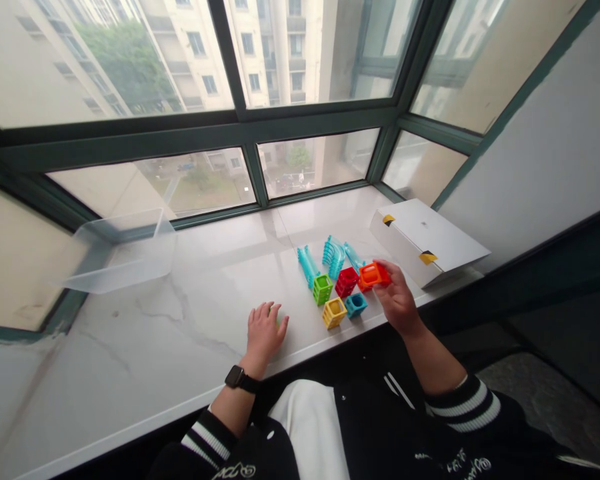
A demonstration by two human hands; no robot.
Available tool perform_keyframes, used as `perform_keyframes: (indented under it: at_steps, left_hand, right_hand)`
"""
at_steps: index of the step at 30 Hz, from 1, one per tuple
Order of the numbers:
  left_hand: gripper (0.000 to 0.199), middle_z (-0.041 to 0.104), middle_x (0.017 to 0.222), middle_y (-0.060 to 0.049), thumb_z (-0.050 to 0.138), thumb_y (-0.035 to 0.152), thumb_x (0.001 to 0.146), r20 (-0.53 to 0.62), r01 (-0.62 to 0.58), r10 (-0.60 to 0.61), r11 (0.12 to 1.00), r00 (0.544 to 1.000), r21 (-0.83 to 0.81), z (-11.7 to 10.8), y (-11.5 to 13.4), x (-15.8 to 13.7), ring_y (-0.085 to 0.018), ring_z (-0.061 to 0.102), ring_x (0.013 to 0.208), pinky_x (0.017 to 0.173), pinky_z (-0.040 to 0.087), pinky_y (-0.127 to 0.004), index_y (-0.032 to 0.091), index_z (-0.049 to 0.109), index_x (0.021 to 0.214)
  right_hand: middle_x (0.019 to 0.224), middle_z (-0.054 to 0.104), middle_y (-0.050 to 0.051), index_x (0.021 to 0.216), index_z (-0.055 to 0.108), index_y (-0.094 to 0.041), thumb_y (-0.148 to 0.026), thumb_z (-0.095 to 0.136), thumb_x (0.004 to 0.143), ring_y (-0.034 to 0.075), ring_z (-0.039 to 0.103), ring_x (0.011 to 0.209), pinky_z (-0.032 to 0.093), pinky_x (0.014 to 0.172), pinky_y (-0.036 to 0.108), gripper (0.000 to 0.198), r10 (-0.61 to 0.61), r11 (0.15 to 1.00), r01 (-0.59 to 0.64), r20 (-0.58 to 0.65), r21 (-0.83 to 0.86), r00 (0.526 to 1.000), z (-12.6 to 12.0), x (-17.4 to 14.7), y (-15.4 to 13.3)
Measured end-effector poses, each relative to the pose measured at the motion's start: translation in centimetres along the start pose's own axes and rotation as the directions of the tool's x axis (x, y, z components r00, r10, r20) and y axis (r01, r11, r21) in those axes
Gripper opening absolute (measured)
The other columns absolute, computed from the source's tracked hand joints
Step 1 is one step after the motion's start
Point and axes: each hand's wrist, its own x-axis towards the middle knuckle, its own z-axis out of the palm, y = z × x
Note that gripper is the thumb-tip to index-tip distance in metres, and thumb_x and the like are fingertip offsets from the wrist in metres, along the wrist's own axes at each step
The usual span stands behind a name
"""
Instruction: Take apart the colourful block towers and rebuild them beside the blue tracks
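An orange hollow cube block [373, 274] is pinched in the fingers of my right hand [399, 300], at the right end of a group of blocks. Just left of it stand a red block [347, 283] and a blue block [356, 305]. A yellow block [334, 313] and a green block [323, 289] are further left. Behind them lie a straight clear-blue track piece [308, 266], a curved one [334, 256] and another piece [354, 257]. My left hand [265, 330] rests on the counter, fingers curved over a small green thing that is mostly hidden.
A clear plastic bin [115, 267] stands at the left by the window. A white box [433, 240] with yellow-and-black tabs sits at the right against the wall. The marble counter [195, 313] has its front edge close to my body, and green window frames border its back.
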Motion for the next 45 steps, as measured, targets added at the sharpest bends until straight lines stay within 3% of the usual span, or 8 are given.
perform_keyframes:
  at_steps: [3,6,11,17,25,33,39,45]
  left_hand:
    - [0.036,0.067,0.144,-0.015,0.057,0.041,0.103,-0.013,-0.006,0.006,1.000,1.000,0.007,-0.2,0.1,0.0,-0.035,0.056,0.139,0.122,0.038,-0.055,0.023,0.070,0.131]
    - [0.033,0.068,0.142,-0.014,0.058,0.041,0.102,-0.020,-0.007,0.007,1.000,1.000,0.010,-0.3,0.2,0.1,-0.035,0.058,0.136,0.118,0.042,-0.054,0.024,0.072,0.127]
    - [0.031,0.068,0.140,-0.014,0.059,0.042,0.102,-0.021,-0.014,0.014,1.000,1.000,0.011,-0.3,0.1,0.1,-0.035,0.060,0.131,0.114,0.045,-0.054,0.024,0.074,0.123]
    - [0.030,0.068,0.139,-0.013,0.060,0.041,0.101,-0.013,-0.017,0.017,1.000,1.000,0.010,-0.4,0.1,0.1,-0.034,0.061,0.130,0.114,0.045,-0.052,0.025,0.075,0.121]
    - [0.028,0.068,0.138,-0.013,0.061,0.041,0.100,-0.024,-0.011,0.010,1.000,1.000,-0.019,0.0,-0.1,0.0,-0.034,0.060,0.129,0.114,0.045,-0.052,0.026,0.075,0.119]
    - [0.028,0.068,0.140,-0.013,0.060,0.040,0.101,-0.013,-0.012,0.012,1.000,1.000,-0.004,-0.3,0.0,0.0,-0.033,0.060,0.131,0.115,0.045,-0.052,0.025,0.076,0.119]
    - [0.028,0.069,0.138,-0.014,0.060,0.039,0.100,-0.011,-0.008,0.008,1.000,1.000,-0.028,-0.5,0.3,0.0,-0.035,0.061,0.131,0.115,0.046,-0.053,0.025,0.077,0.119]
    - [0.028,0.069,0.139,-0.013,0.060,0.039,0.100,-0.018,-0.006,0.006,1.000,1.000,-0.014,-0.3,0.2,0.0,-0.034,0.061,0.131,0.115,0.045,-0.052,0.026,0.077,0.118]
  right_hand:
    - [0.147,0.055,0.011,0.149,0.055,-0.034,-0.039,0.062,0.102,0.032,0.059,0.137,0.050,0.119,0.057,0.047,0.008,0.996,-0.020,-0.135,-0.088,0.991,-1.5,0.8,2.1]
    - [0.141,0.058,0.012,0.145,0.059,-0.030,-0.037,0.063,0.101,0.031,0.061,0.133,0.055,0.115,0.052,0.044,-0.006,0.980,-0.022,-0.142,-0.196,0.990,-2.6,1.4,3.6]
    - [0.142,0.060,0.013,0.144,0.061,-0.030,-0.031,0.058,0.101,0.031,0.061,0.133,0.056,0.114,0.051,0.044,0.020,0.943,-0.031,-0.037,-0.332,0.999,-3.7,2.1,5.7]
    - [0.145,0.061,0.010,0.144,0.062,-0.031,-0.017,0.051,0.096,0.030,0.056,0.140,0.044,0.125,0.056,0.052,-0.002,0.925,0.061,0.155,-0.376,0.988,-4.0,2.9,8.9]
    - [0.146,0.060,0.009,0.145,0.062,-0.031,-0.011,0.049,0.090,0.029,0.055,0.142,0.043,0.126,0.057,0.060,0.011,0.915,0.073,0.206,-0.396,0.979,-3.7,2.9,12.6]
    - [0.146,0.060,0.010,0.146,0.060,-0.031,-0.014,0.049,0.090,0.030,0.055,0.143,0.041,0.127,0.058,0.059,0.026,0.919,0.052,0.190,-0.392,0.981,-3.0,2.5,13.8]
    - [0.148,0.056,0.010,0.155,0.048,-0.033,-0.030,0.063,0.090,0.031,0.060,0.137,0.051,0.118,0.055,0.066,0.140,0.916,-0.059,0.178,-0.398,0.974,-2.4,1.6,13.2]
    - [0.148,0.060,0.011,0.153,0.048,-0.033,-0.034,0.064,0.092,0.032,0.062,0.136,0.052,0.116,0.057,0.063,0.139,0.901,-0.068,0.137,-0.428,0.981,-1.7,1.2,13.7]
